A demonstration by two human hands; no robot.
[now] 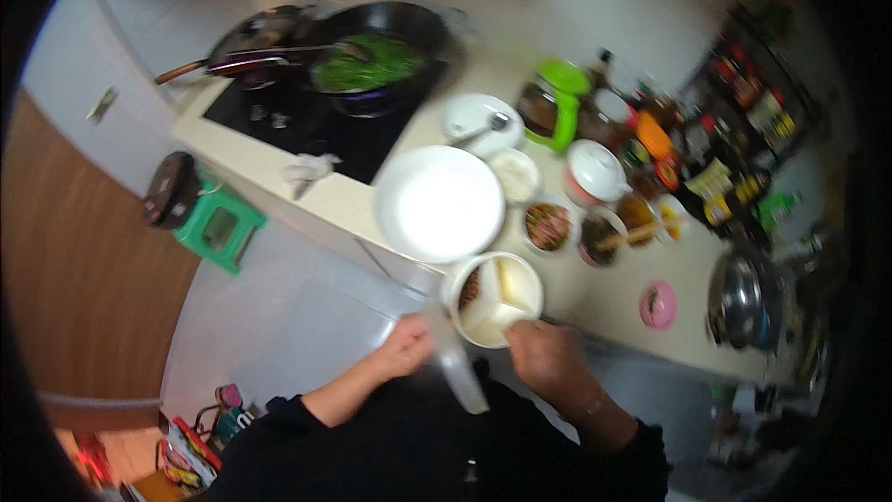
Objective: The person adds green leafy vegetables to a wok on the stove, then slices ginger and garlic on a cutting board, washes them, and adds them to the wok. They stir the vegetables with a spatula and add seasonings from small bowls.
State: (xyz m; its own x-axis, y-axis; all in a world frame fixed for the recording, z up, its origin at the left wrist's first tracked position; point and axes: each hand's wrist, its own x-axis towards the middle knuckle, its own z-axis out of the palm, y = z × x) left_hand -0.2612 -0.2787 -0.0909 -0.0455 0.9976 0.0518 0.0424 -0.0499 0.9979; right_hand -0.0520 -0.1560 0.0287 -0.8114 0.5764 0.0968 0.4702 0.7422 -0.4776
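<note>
My left hand [406, 346] grips a translucent round lid [456, 362], tilted on its edge beside a white divided container [535, 286]. That container has three compartments; one holds brown bits, another something yellowish, and the front one whitish contents. At its front right rim is my right hand [547, 355], fingers curled; blur hides whether it pinches something small. Just behind the container stands a large white bowl [439, 203], with a small bowl of white paste or powder [514, 176] to its right. A bowl of raw meat pieces [548, 226] sits farther right.
A wok of green vegetables [369, 63] and a lidded pan [258, 42] stand on the black cooktop [300, 122]. Bottles, a green-lidded jug [550, 104], a white lidded pot [596, 171], a pink bowl [658, 305] and a metal basin [744, 300] occupy the counter. A green stool [219, 226] stands left.
</note>
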